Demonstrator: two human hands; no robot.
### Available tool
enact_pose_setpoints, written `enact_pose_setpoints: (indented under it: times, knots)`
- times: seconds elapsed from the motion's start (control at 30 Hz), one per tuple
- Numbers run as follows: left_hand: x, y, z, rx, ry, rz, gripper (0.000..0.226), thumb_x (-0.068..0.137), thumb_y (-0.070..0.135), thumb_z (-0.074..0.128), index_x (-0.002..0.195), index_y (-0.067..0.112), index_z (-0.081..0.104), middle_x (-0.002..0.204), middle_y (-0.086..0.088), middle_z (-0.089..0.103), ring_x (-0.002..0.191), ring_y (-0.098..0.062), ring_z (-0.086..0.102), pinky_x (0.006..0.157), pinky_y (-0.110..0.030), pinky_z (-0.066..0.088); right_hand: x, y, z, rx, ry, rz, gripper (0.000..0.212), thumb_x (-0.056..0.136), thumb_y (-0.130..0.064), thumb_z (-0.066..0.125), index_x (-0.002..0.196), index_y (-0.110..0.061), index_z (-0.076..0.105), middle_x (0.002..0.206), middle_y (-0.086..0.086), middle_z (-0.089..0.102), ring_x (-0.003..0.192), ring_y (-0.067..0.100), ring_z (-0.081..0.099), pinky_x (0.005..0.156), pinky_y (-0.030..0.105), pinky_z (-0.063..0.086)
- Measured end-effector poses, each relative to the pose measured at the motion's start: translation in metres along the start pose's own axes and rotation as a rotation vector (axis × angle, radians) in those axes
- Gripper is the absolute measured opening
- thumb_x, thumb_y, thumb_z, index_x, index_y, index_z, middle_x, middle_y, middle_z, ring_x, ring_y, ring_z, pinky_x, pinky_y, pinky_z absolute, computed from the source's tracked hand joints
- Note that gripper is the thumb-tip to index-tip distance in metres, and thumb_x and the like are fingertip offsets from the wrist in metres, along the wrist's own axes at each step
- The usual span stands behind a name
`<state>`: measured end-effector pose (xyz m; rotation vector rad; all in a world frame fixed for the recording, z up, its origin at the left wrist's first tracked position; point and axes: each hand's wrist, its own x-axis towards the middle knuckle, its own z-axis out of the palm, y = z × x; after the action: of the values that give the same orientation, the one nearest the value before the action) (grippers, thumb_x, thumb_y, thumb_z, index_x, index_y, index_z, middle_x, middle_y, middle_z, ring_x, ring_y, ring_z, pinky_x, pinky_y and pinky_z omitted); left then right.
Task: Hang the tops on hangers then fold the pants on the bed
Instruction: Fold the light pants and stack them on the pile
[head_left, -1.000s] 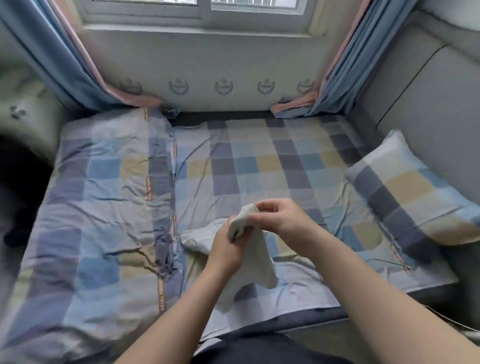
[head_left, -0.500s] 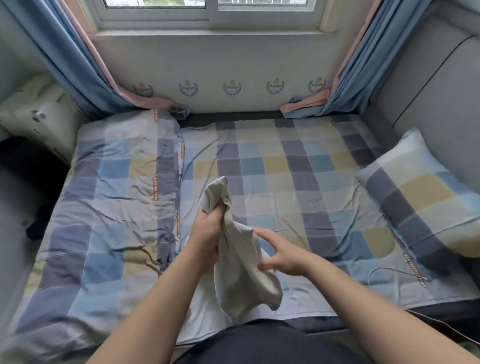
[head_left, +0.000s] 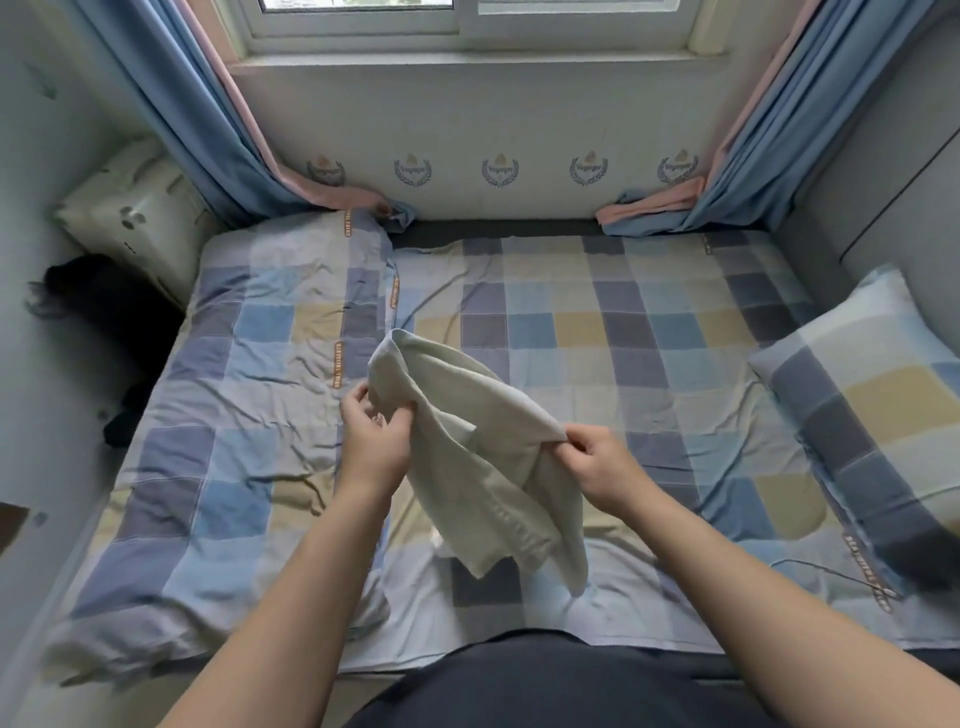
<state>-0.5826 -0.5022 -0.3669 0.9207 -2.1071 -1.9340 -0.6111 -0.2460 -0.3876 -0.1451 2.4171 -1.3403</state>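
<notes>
A dark heap (head_left: 111, 332) lies at the far left beside the bed (head_left: 571, 332), too blurred to identify. The left hand (head_left: 376, 434) is closed around one edge of a pale grey-green garment (head_left: 483, 457), and the right hand (head_left: 597, 462) pinches another edge. The garment hangs between them above the checked bedding. A checked pillow (head_left: 872, 415) lies at right.

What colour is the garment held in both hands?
Plain pale beige-grey cloth garment, no visible pattern, seen in the head view.
</notes>
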Motion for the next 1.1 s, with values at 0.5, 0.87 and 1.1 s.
enact_pose_setpoints:
  times: [0.5,0.87,1.1]
  knots:
    - [-0.067,-0.004,0.075,0.263,-0.427,0.175,0.025,0.086,0.04,0.063,0.107,0.026,0.061,0.096,0.002,0.072,0.093,-0.023,0.068,0.083,-0.054,0.054,-0.003,-0.076,-0.037,0.702,0.021,-0.04,0.013,0.098,-0.014,0.064,0.099,-0.006,0.073,0.089,0.017,0.074,0.081,0.031,0.074,0.061,0.035,0.06]
    - [-0.037,0.03,0.067,-0.357,-0.294,-0.184,0.017,0.106,0.022,0.052,0.112,0.014,0.065,0.092,-0.008,0.075,0.081,-0.02,0.074,0.063,-0.034,0.059,-0.059,-0.018,-0.02,0.106,-0.235,0.035,0.105,0.065,-0.058,0.086,0.152,-0.045,0.027,0.151,-0.023,0.035,0.136,-0.002,0.035,0.113,0.028,0.031]
    - [-0.043,0.051,0.072,-0.47,-0.312,-0.337,0.018,0.107,0.021,0.049,0.117,0.017,0.063,0.11,-0.013,0.073,0.09,-0.026,0.073,0.064,-0.038,0.062,-0.044,0.003,0.025,-0.111,0.048,0.024,0.018,0.092,-0.026,0.065,0.109,-0.032,0.063,0.1,-0.007,0.068,0.093,0.017,0.063,0.075,0.028,0.049]
